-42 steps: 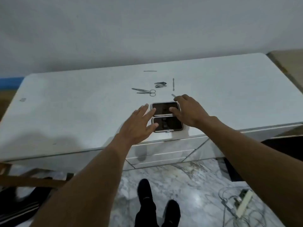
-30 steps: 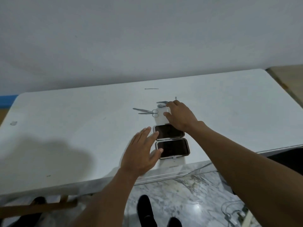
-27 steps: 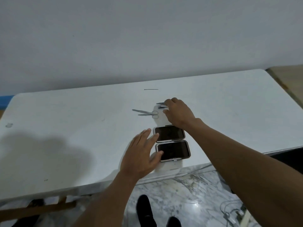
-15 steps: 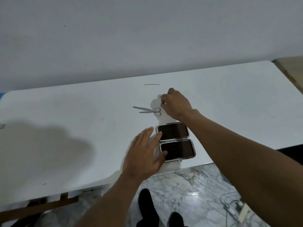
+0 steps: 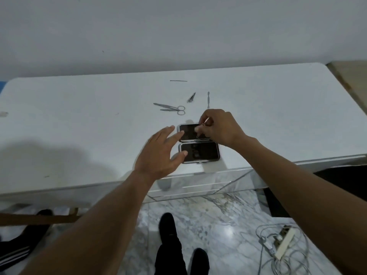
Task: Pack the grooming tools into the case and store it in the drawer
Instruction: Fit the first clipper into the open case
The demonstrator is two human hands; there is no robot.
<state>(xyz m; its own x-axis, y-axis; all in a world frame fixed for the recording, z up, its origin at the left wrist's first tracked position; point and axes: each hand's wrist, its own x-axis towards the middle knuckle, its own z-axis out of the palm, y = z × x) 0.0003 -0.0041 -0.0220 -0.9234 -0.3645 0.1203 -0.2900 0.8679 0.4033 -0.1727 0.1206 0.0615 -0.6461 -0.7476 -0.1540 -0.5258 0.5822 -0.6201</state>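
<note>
Near the front edge of the white table (image 5: pixel 79 120), the open case (image 5: pixel 200 154) is touched by one hand while a tool is held over it by the other.

The case lies flat, with both dark halves facing up. Its left rim is touched by the straight, spread fingers of the left hand (image 5: pixel 158 153) — nothing is gripped there. A slim metal tool (image 5: pixel 206 121) is pinched in the fingertips of the right hand (image 5: pixel 220 128), just above the far half. Farther back, the scissors (image 5: pixel 172 109), a small clipper-like tool (image 5: pixel 191 97), a slender pick (image 5: pixel 208 99) and a thin rod (image 5: pixel 178 80) are laid apart from one another.
</note>
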